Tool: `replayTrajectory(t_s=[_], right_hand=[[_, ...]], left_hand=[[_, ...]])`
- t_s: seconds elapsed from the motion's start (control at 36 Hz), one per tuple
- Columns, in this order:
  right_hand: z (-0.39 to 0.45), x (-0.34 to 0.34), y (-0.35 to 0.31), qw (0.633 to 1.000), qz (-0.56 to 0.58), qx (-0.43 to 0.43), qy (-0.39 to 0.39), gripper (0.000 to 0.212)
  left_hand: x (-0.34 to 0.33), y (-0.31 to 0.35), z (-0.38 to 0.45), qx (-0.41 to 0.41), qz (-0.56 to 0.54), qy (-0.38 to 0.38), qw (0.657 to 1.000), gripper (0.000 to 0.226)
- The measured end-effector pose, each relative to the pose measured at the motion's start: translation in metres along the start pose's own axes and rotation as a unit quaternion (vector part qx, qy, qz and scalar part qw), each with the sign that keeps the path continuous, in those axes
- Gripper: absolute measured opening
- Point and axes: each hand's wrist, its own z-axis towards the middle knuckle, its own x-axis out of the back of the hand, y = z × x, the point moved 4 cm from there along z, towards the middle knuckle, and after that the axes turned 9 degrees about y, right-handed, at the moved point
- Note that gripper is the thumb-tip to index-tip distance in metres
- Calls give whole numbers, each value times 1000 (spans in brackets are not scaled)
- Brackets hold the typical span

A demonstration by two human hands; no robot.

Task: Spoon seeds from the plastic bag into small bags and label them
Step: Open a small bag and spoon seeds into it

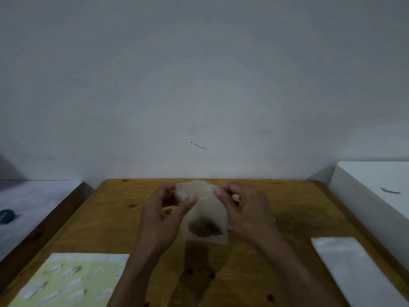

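I hold a small clear plastic bag above the middle of the wooden table. A dark heap of seeds sits in its lower part. My left hand pinches the bag's upper left edge between thumb and fingers. My right hand pinches the upper right edge. The bag's top stands up between both hands, tilted away from me. No spoon is visible.
A yellow-green sheet of white labels lies at the near left of the table. A stack of clear small bags lies at the near right. A white box stands right of the table; a dark round object lies on the left surface.
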Motion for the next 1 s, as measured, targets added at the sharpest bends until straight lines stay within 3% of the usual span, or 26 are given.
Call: replayTrajectory(t_s=[0.06, 0.19, 0.28, 0.33, 0.5, 0.69, 0.83, 1.0], right_hand=[[2, 2, -3, 1000, -15, 3, -2, 17], [9, 8, -8, 992, 113, -49, -35, 14], [7, 4, -12, 957, 243, -132, -89, 27], [6, 1, -14, 942, 283, -164, -76, 28], [2, 0, -13, 933, 308, -183, -35, 27], [-4, 1, -14, 923, 325, -192, -70, 37], [-9, -1, -11, 910, 355, -207, -59, 32], [-9, 2, -13, 901, 367, -224, -59, 35]], left_hand=[[6, 6, 1, -4, -42, -13, 999, 20], [12, 11, 4, 10, -115, -7, 993, 15], [10, 14, 5, 10, -121, -11, 993, 17], [7, 17, 3, 8, -125, -24, 992, 18], [1, 22, -3, 20, -138, -87, 986, 26], [-1, 24, -4, 33, -142, -58, 988, 21], [-7, 26, -9, 26, -140, -48, 989, 17], [-5, 23, -12, 38, -152, -58, 986, 27]])
